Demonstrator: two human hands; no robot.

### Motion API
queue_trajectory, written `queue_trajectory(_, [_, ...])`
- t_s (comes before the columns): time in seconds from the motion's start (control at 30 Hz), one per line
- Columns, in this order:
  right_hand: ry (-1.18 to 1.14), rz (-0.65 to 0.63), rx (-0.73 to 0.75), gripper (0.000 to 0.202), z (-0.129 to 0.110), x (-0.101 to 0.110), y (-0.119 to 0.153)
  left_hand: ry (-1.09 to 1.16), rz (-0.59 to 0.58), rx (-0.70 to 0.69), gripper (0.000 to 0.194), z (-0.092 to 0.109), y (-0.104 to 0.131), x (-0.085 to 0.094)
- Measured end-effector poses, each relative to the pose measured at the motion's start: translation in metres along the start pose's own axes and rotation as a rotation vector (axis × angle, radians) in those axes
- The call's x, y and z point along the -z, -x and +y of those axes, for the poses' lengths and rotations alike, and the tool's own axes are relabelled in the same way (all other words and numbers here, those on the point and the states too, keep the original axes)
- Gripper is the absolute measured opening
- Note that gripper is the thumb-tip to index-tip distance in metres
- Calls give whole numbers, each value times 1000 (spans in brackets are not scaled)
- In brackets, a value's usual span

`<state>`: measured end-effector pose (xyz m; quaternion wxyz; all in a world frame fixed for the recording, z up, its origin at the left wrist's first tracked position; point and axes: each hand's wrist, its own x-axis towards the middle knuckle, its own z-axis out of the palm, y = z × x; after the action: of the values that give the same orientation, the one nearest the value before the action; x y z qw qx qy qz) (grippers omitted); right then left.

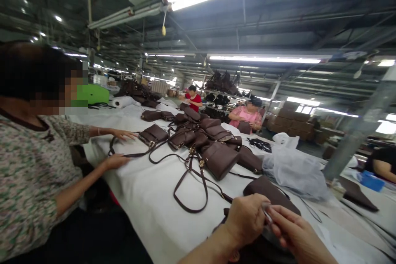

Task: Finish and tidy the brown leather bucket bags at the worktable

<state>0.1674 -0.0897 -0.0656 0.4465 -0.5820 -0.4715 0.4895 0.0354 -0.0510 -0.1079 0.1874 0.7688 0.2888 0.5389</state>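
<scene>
Left hand (246,218) and right hand (293,233) meet at the bottom edge of the view, both pinched on a small pale item (266,213), too small to identify, held just above a dark brown bag (270,194). Left hand: fingers curled, thumb side toward the item. Right hand: fingers extended to it from the right. The bag lies flat on the near end of the worktop (148,198), partly under both hands.

Worktop: long, covered in white sheet. A heap of matching brown bags (213,144) sits mid-length, straps (192,189) looping toward the near end. Clear plastic bags (293,169) lie right of the heap.

Co-worker in patterned top (34,173) sits at left, both hands flat on a strap beside a small brown bag (154,134). Two more people work at the far end, one in red (194,100), one in pink (246,114).

Judgement: fine pinch work goes best with the bag kept flat under the wrists, loose straps clear of the fingers, and the item held close above the bag.
</scene>
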Motion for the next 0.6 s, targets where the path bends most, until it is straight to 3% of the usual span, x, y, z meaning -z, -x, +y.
queue_trajectory(0.37, [42, -21, -31, 47, 1, -5, -10, 35, 20, 30, 29, -1, 3, 6])
queue_trajectory(0.6, [-54, -19, 85, 41, -9, -15, 1, 118, 4, 49, 29, 2, 3, 8])
